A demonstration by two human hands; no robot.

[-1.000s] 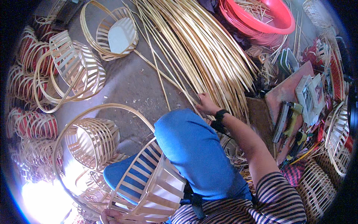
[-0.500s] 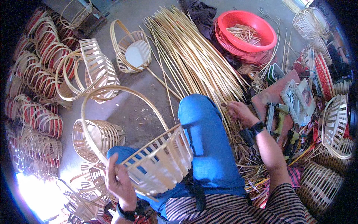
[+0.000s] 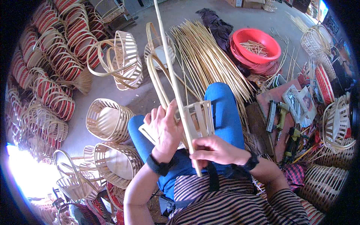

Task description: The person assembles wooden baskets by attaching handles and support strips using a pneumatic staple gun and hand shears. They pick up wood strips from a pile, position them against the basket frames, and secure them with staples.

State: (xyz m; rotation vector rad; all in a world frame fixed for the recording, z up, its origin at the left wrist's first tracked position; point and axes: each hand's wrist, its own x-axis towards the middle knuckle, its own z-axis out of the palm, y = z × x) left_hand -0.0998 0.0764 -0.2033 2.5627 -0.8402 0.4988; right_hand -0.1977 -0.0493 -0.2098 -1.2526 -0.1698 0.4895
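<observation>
A slatted wooden basket (image 3: 203,119) rests on my lap between my knees, its bent handle (image 3: 157,80) pointing away from me. My left hand (image 3: 164,129) is closed over the basket's near-left side, close to the base of the handle. A long pale cane (image 3: 171,67) slants across the basket, from the top of the view to just above my waist. Near its lower end, my right hand (image 3: 217,150) pinches the cane between thumb and fingers. The left fingertips lie beside the cane; whether they press on it is unclear. Part of the basket is hidden behind both hands.
A bundle of canes (image 3: 210,56) lies ahead on the floor, beside a red basin (image 3: 270,41) holding short sticks. Stacked baskets (image 3: 108,120) stand left, with red-banded baskets (image 3: 56,90) beyond. Nail guns (image 3: 281,116) lie on a board at right.
My right hand has come from beside the cane bundle to the basket and now holds a cane. The basket has turned, its handle swinging away from me. The view has shifted left.
</observation>
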